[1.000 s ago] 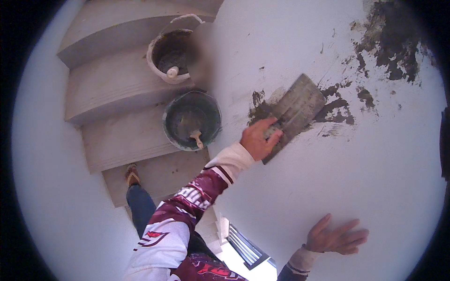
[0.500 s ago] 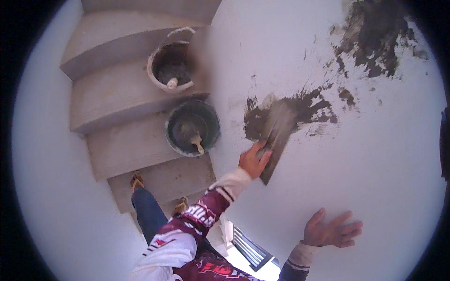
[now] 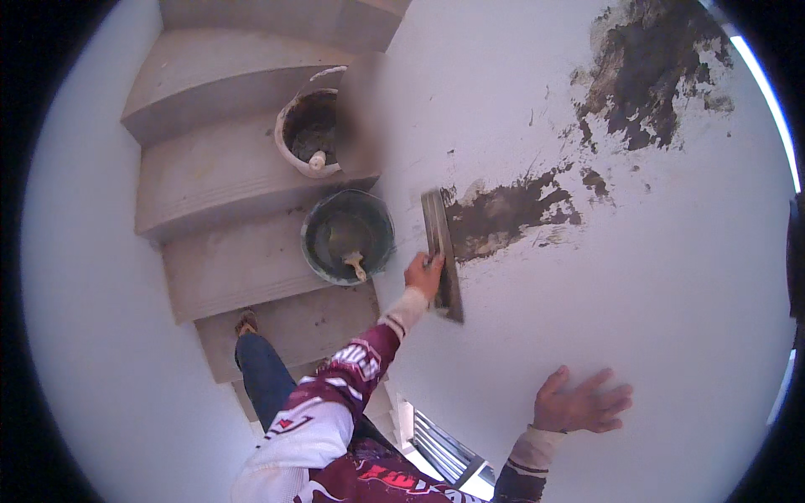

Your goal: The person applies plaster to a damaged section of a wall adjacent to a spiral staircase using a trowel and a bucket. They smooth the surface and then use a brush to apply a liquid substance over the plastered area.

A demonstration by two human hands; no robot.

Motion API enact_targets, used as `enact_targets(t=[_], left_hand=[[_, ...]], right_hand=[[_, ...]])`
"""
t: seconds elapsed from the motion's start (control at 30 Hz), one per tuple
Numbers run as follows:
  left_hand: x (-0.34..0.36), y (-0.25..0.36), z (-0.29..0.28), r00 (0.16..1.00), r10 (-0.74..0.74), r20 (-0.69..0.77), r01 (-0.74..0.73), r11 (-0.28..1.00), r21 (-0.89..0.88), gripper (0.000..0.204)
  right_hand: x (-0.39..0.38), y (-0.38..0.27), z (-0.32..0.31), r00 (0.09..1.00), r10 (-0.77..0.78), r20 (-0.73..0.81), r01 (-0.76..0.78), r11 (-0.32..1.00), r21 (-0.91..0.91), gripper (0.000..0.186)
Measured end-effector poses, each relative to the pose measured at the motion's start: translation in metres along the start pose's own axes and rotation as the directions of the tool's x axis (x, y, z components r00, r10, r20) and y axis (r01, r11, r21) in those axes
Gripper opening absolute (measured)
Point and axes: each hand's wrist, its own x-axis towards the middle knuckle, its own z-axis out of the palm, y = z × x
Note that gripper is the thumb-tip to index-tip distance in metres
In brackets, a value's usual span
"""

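Observation:
My left hand (image 3: 423,277) grips a flat, mortar-stained trowel (image 3: 440,222), held nearly upright at the left end of a dark grey smeared patch (image 3: 503,214) on the white wall (image 3: 688,285). A second, larger patch (image 3: 637,71) lies higher up to the right. My right hand (image 3: 583,402) rests on the wall below, fingers spread, holding nothing. Left of the trowel, a dark green bucket (image 3: 314,230) with a wood-handled brush (image 3: 354,263) in it stands on a step.
Curved winding stairs (image 3: 210,159) fill the left side; a pale bucket (image 3: 289,142) with a tool in it stands higher up, partly behind a blurred area. My leg (image 3: 264,369) is on a lower step. Below, a metal railing or grille (image 3: 436,444) shows.
The trowel in my left hand has moved leftward along the wall and tilted more upright, uncovering a darker smeared patch. My right hand remains spread on the wall.

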Motion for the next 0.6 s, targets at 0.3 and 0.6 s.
enact_targets(t=[0.3,0.6], left_hand=[[-0.059,0.000,0.018,0.961,0.277,-0.024,-0.277,0.950,-0.146,0.040],[-0.002,0.082,-0.003,0.948,0.318,-0.003,-0.318,0.947,-0.055,0.040]], right_hand=[[-0.002,0.000,-0.001,1.000,-0.006,0.004,0.006,1.000,-0.015,0.083],[-0.006,-0.001,0.005,1.000,-0.020,-0.012,0.019,0.997,-0.070,0.081]])
